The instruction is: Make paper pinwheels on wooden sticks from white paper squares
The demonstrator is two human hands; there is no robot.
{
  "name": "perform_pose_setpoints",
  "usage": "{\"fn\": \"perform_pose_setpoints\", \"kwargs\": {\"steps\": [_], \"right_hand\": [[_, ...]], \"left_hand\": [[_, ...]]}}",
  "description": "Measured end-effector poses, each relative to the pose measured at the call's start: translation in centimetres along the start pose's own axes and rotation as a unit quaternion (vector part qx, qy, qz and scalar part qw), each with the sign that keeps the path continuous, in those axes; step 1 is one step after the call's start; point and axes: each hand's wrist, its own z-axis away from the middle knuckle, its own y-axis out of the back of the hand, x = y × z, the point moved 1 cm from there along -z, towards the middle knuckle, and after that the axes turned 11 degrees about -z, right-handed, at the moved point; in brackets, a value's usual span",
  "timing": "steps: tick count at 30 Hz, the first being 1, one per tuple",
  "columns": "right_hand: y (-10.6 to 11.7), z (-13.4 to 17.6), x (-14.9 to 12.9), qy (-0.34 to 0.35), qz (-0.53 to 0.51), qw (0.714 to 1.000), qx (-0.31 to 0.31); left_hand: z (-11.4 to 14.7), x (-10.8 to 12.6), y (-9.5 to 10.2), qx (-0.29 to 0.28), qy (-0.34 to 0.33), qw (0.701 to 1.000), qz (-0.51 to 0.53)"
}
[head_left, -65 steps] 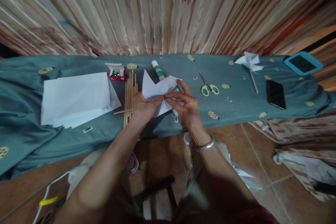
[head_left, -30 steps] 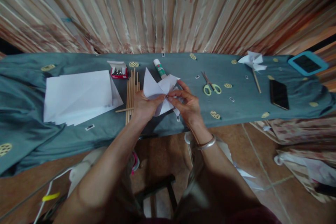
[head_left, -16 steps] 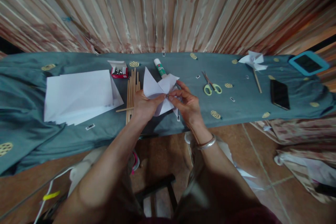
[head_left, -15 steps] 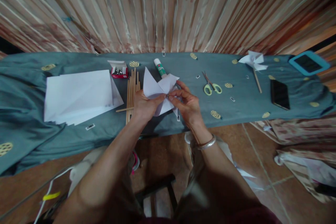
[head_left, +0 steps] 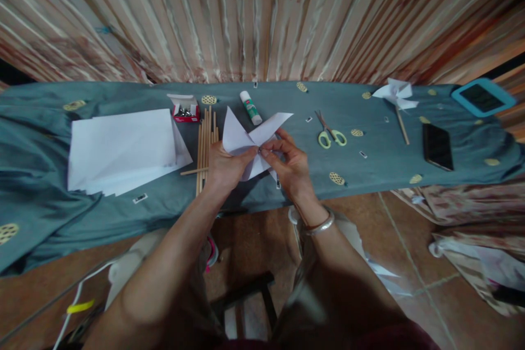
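Observation:
My left hand (head_left: 225,167) is closed on a white paper pinwheel (head_left: 235,131), with its thumb pressed by the centre. My right hand (head_left: 289,164), a bangle at its wrist, pinches a small shiny pin (head_left: 260,150) at the middle, where the folded blades meet. Its other fingers are behind the paper's right side. A thin wooden stick (head_left: 192,172) juts out left of my left hand; whether that hand grips it I cannot tell. Just beyond the pinwheel lies a glue stick (head_left: 251,108).
Several wooden sticks (head_left: 204,142) lie left of my hands, below a red box of metal pins (head_left: 186,114). Farther left is a paper stack (head_left: 123,147). Rightward lie scissors (head_left: 328,134), another pinwheel (head_left: 397,95), a phone (head_left: 437,146) and a blue-framed tablet (head_left: 483,98).
The pinwheel's upper right blade has swung outward to the right, uncovering the lower end of the glue stick. Both hands stay nearly in place at the centre.

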Motion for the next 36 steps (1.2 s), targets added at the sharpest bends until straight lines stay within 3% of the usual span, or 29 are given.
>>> {"fn": "perform_pose_setpoints", "kwargs": {"steps": [9, 19, 26, 36], "right_hand": [[-0.1, 0.0, 0.3, -0.024, -0.059, 0.998, -0.024], [0.0, -0.3, 0.5, -0.033, -0.095, 0.995, 0.0], [0.5, -0.4, 0.1, -0.098, -0.107, 0.989, -0.027], [0.9, -0.4, -0.5, -0.122, -0.127, 0.984, -0.023]], "left_hand": [[0.0, 0.0, 0.1, 0.02, -0.02, 1.0, 0.005], [-0.1, -0.3, 0.1, -0.013, -0.028, 0.999, 0.035], [-0.1, -1.3, -0.1, -0.059, 0.04, 0.994, 0.084], [-0.1, -0.8, -0.1, -0.04, 0.033, 0.996, 0.069]]}}
